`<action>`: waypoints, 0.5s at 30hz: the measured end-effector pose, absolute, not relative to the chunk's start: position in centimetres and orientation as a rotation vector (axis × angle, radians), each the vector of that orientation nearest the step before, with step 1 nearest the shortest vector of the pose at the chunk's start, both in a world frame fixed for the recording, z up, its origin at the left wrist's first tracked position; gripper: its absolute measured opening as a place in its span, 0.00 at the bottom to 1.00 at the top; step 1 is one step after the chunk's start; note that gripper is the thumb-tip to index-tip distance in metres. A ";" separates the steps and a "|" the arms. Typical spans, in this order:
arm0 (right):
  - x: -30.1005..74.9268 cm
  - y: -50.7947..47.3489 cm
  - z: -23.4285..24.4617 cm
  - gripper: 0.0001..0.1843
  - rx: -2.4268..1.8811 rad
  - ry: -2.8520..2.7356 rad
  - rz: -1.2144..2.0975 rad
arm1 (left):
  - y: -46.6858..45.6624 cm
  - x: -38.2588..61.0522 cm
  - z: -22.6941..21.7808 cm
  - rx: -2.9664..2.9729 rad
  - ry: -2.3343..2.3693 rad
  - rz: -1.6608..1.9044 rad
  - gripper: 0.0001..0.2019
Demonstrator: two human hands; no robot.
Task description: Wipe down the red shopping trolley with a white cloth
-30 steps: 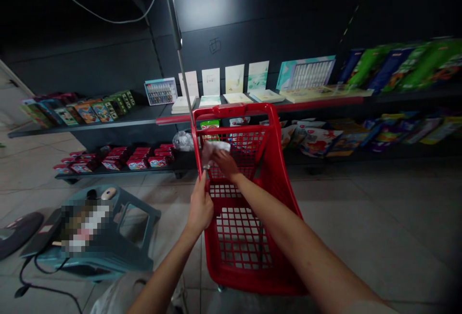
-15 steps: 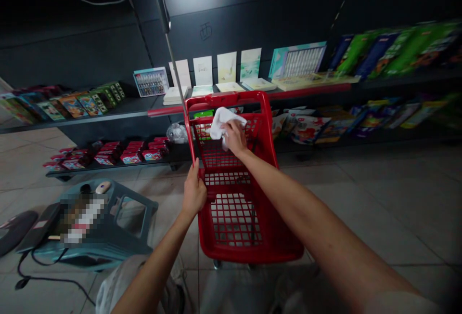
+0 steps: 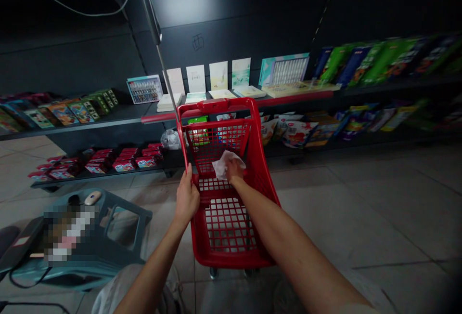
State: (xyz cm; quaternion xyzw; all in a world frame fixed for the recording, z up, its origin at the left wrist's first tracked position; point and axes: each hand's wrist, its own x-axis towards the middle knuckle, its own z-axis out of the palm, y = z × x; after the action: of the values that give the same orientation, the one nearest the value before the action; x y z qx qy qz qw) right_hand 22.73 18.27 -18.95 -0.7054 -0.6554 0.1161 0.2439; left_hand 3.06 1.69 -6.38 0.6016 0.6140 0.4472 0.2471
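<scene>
A red plastic shopping cart [image 3: 212, 259] with grid panels stands right in front of me, its handle bar at the far side against the shelf. My left hand [image 3: 186, 197] is wrapped around the cart's left rim. Inside the cart, my right hand [image 3: 235, 168] is closed on a white cloth [image 3: 222, 163], which lies against the lower part of the back grid panel. Some of the right fingers are hidden by the cloth. A thin metal pole [image 3: 166, 71] rises at the cart's left handle corner.
A blue-grey plastic stool [image 3: 108, 198] with small items on it stands at left. Behind the cart, a dark shelf [image 3: 130, 111] holds books, boxes and green bags [image 3: 371, 61]. Red packs [image 3: 101, 160] sit on the lower shelf. Tiled floor [image 3: 325, 217] extends at right.
My right hand has moved the cloth down from near the top of the back grid panel to its lower part. My left hand still grips the left rim. The view has shifted slightly.
</scene>
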 end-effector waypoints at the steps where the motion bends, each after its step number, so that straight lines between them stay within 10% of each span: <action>1: 22.9 18.2 -18.9 0.19 -1.959 -1.745 0.328 | 1.7 3.0 -6.5 1.642 1.667 1.227 0.34; 15: 22.2 21.8 -8.3 0.17 -1.464 -1.217 -0.032 | 2.6 3.3 -6.4 1.680 1.654 1.256 0.33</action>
State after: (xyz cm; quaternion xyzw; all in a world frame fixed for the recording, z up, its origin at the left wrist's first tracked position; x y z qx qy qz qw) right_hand 22.16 21.77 -8.32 -0.6264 -0.5206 -0.0135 0.5800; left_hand 3.25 2.63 -6.42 0.6118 0.6021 0.4571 0.2329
